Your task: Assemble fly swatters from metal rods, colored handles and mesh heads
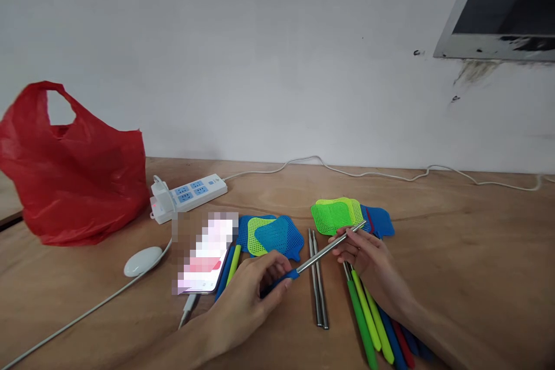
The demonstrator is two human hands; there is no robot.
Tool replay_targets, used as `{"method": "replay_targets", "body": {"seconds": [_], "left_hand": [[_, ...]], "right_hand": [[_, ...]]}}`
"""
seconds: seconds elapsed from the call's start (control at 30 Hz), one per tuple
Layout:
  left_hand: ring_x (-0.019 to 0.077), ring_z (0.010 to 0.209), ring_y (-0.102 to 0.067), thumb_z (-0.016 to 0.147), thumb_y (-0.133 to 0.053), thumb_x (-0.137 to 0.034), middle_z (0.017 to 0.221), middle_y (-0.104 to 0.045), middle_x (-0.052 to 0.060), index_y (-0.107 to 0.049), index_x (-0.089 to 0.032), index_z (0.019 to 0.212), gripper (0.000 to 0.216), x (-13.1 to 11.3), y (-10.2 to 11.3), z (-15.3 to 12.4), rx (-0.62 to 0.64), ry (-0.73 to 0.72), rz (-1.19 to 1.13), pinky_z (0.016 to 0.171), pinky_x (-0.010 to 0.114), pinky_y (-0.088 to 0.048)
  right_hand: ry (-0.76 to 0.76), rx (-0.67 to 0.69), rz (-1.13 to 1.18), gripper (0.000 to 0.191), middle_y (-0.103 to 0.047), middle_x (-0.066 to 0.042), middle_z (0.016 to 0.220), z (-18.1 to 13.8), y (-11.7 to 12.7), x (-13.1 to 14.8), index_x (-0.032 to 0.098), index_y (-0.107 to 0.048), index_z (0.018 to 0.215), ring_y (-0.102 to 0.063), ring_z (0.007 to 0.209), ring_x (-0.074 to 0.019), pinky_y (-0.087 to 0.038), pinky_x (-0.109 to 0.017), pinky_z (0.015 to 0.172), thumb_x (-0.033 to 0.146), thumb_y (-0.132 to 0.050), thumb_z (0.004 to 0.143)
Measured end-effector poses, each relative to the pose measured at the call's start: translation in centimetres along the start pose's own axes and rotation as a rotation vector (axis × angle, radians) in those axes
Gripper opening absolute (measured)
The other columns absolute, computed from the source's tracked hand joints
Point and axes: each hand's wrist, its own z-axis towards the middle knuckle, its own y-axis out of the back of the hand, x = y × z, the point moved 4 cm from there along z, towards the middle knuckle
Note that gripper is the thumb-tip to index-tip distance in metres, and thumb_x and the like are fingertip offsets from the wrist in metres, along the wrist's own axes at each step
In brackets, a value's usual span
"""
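My left hand (260, 286) is closed around the blue handle (293, 273) of a slim metal rod (323, 252), which slants up to the right. Near its far end, the fingers of my right hand (364, 251) pinch the rod. Two bare metal rods (318, 283) lie side by side on the table between my hands. Beyond my left hand is a pile of blue and yellow-green mesh swatter heads (275, 235). Green, yellow and blue heads (336, 215) lie past my right hand. Several rods with coloured handles (363, 321) lie beneath my right forearm, partly hidden.
A lit phone (206, 260) with a cable plugged in lies left of my left hand, beside blue and yellow handles (233, 263). Farther left are a white oval device (143, 261), a power strip (195, 193) and a red plastic bag (82, 179). A white cord runs along the wall.
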Motion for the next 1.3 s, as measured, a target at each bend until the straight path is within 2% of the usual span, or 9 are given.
{"method": "replay_targets", "body": {"seconds": [0.13, 0.3, 0.43, 0.53, 0.7, 0.83, 1.0, 1.17, 1.3], "left_hand": [[0.0176, 0.077, -0.059, 0.093, -0.053, -0.037, 0.085, -0.064, 0.003, -0.061, -0.02, 0.096, 0.019, 0.1, 0.1, 0.2, -0.025, 0.017, -0.039, 0.066, 0.026, -0.047], [0.0179, 0.079, -0.059, 0.091, -0.054, -0.037, 0.086, -0.064, 0.003, -0.062, -0.019, 0.095, 0.02, 0.2, 0.1, 0.4, -0.023, 0.04, -0.058, 0.067, 0.027, -0.046], [0.0166, 0.075, -0.058, 0.091, -0.055, -0.038, 0.083, -0.063, 0.002, -0.063, -0.019, 0.094, 0.021, 0.0, 0.1, 0.4, -0.015, 0.039, -0.093, 0.065, 0.026, -0.046], [0.0162, 0.074, -0.057, 0.092, -0.055, -0.039, 0.082, -0.063, 0.002, -0.063, -0.019, 0.095, 0.021, -0.1, 0.0, 0.3, -0.015, 0.028, -0.116, 0.064, 0.026, -0.045], [0.0155, 0.072, -0.055, 0.091, -0.056, -0.038, 0.079, -0.06, 0.001, -0.063, -0.019, 0.095, 0.021, -0.2, -0.1, 0.2, 0.01, 0.028, -0.131, 0.063, 0.025, -0.044], [0.0148, 0.07, -0.053, 0.089, -0.059, -0.038, 0.077, -0.059, 0.0, -0.063, -0.018, 0.093, 0.021, -0.2, 0.0, 0.4, 0.024, 0.039, -0.185, 0.062, 0.025, -0.043], [0.0143, 0.068, -0.051, 0.087, -0.062, -0.039, 0.075, -0.056, -0.001, -0.065, -0.018, 0.093, 0.022, -0.1, -0.1, 0.5, 0.02, 0.04, -0.245, 0.061, 0.025, -0.043], [0.0147, 0.069, -0.052, 0.088, -0.063, -0.039, 0.075, -0.056, -0.001, -0.066, -0.018, 0.093, 0.022, 0.4, -0.3, 0.4, 0.011, 0.037, -0.269, 0.062, 0.025, -0.044], [0.0169, 0.076, -0.057, 0.089, -0.061, -0.04, 0.083, -0.061, 0.0, -0.064, -0.02, 0.101, 0.023, 0.2, 0.0, 0.4, -0.007, 0.024, -0.217, 0.068, 0.027, -0.045]], "right_hand": [[0.004, -0.009, -0.048, 0.032, -0.071, -0.006, 0.078, 0.0, -0.1, 0.3, 0.019, -0.078, 0.08, -0.064, 0.07, -0.0183, -0.05, -0.029, 0.06, 0.048, -0.083, 0.069], [0.043, -0.048, -0.089, 0.028, -0.057, 0.002, 0.059, -0.2, 0.0, 0.1, 0.019, -0.076, 0.078, -0.044, 0.052, -0.0093, -0.035, -0.022, 0.044, 0.044, -0.084, 0.069], [0.064, -0.062, -0.064, 0.031, -0.064, 0.001, 0.064, -0.8, -0.3, 0.0, 0.021, -0.067, 0.08, -0.049, 0.05, -0.0103, -0.037, -0.022, 0.043, 0.041, -0.087, 0.066], [0.077, -0.024, -0.045, 0.03, -0.067, 0.0, 0.066, -1.1, -0.3, -0.1, 0.023, -0.063, 0.084, -0.053, 0.052, -0.0121, -0.039, -0.021, 0.043, 0.045, -0.081, 0.074], [0.123, 0.027, -0.089, 0.026, -0.067, -0.002, 0.068, -1.0, 0.2, -0.4, 0.022, -0.067, 0.086, -0.058, 0.057, -0.0136, -0.042, -0.02, 0.042, 0.048, -0.07, 0.085], [0.079, 0.122, -0.237, 0.026, -0.07, -0.004, 0.072, -0.8, 0.1, -0.7, 0.02, -0.072, 0.088, -0.058, 0.056, -0.0129, -0.045, -0.02, 0.043, 0.045, -0.073, 0.083], [0.043, 0.127, -0.299, 0.032, -0.071, -0.005, 0.07, -0.5, 0.1, -0.1, 0.017, -0.075, 0.085, -0.056, 0.055, -0.0121, -0.045, -0.02, 0.044, 0.048, -0.076, 0.078], [0.028, 0.116, -0.288, 0.033, -0.071, -0.005, 0.069, -0.7, 0.0, 0.1, 0.017, -0.075, 0.083, -0.055, 0.055, -0.0119, -0.043, -0.02, 0.043, 0.048, -0.079, 0.075], [-0.006, 0.036, -0.149, 0.03, -0.069, -0.004, 0.066, -0.5, 0.3, 0.2, 0.017, -0.074, 0.079, -0.056, 0.055, -0.0125, -0.042, -0.019, 0.042, 0.045, -0.082, 0.072]]}}
